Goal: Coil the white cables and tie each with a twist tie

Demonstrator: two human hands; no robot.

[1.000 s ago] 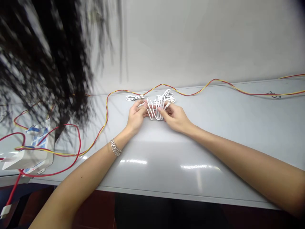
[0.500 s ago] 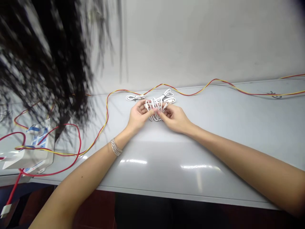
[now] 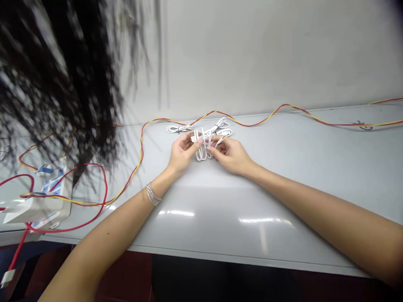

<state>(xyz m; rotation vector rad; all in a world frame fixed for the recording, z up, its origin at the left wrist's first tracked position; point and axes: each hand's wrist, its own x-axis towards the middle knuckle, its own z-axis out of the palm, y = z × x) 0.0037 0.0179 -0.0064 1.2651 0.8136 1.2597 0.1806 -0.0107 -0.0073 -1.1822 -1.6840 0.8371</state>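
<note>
Between my two hands is a white cable point(image 3: 201, 155) wound in loose upright loops, raised a little over the grey table. My left hand point(image 3: 181, 154) pinches its left-side loops, with a white plug end point(image 3: 193, 138) showing at the fingers. Thumb and fingers of my right hand point(image 3: 231, 155) close on the right-side loops, where a thin white connector point(image 3: 219, 141) sticks out. Just behind my hands lie other white cables, one small coil point(image 3: 179, 129) bound with a black tie and another tied bundle point(image 3: 223, 123) with a USB plug.
A red and yellow twisted wire point(image 3: 248, 124) runs along the back of the grey table point(image 3: 214, 226) by the wall. At left sits a white power strip point(image 3: 64, 209) with a looped red cord point(image 3: 105, 180). Dark hair point(image 3: 78, 84) covers the upper left.
The cable's loops have gathered into fewer, tighter groups, and the thumbs have moved slightly apart. My arms have hardly moved.
</note>
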